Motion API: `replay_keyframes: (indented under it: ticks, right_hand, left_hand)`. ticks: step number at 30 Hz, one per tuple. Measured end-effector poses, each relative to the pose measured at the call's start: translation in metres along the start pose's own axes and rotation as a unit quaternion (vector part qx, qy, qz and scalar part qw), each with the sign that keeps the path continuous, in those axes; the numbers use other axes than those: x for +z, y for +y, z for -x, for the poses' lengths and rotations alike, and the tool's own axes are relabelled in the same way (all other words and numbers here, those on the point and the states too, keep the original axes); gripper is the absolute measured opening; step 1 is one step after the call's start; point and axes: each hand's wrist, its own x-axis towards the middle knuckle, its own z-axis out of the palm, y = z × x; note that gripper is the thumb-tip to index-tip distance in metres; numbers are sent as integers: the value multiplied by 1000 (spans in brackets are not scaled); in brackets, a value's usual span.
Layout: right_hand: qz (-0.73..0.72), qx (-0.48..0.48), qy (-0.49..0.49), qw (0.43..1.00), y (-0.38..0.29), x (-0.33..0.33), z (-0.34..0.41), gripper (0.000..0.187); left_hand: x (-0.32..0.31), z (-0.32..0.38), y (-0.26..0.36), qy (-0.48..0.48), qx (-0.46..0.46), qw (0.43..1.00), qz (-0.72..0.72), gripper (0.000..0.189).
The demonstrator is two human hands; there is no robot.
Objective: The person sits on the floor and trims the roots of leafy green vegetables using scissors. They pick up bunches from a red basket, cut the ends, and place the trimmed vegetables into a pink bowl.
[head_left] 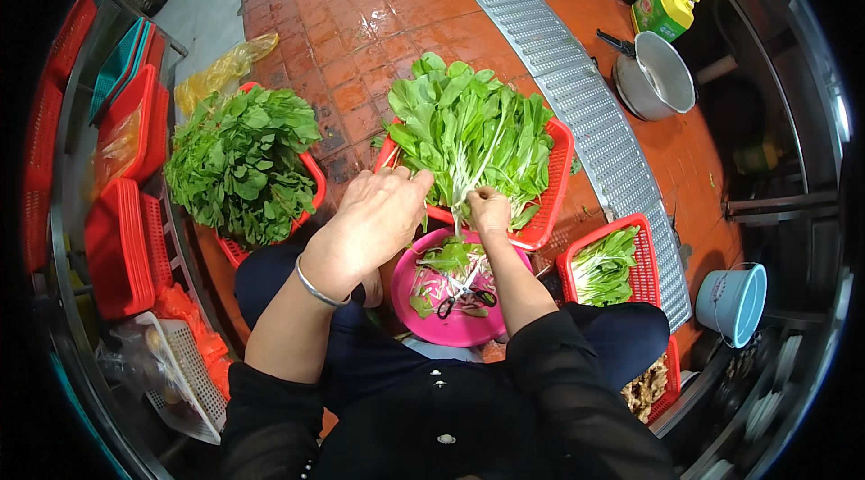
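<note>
Leafy greens with pale stems are heaped in a red plastic basket in front of me. My right hand pinches pale stems at the near edge of this heap. My left hand, with a silver bangle at the wrist, is raised at the basket's near left corner; its fingertips are partly hidden, and whether it holds anything cannot be told. Below the hands, a pink basin holds cut stems, loose leaves and scissors with black handles.
Darker greens fill a red basket at left. At right are a small basket of greens, a light-blue bucket, a metal pot and a yellow-green jug. A metal drain grate crosses the tiled floor. Stacked red baskets stand left.
</note>
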Motion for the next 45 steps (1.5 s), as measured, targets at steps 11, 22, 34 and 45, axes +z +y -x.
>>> replay_keyframes:
  ticks: [11,22,34,45]
  right_hand:
    - [-578,117,-305,748,-29,-87,30,26]
    - [-471,-19,-370,801,-91,-119,107,22]
    - [-395,-126,-303,858,-116,-132,109,22]
    - [-407,-110,-89,903,-118,-152,105,22]
  left_hand:
    - [2,-9,13,-33,-59,988,142,23]
    - [20,-13,17,8,-99,786,610,27]
    - [10,5,17,20,-48,789,613,25]
    - [54,31,30,-184,46,943,273,56]
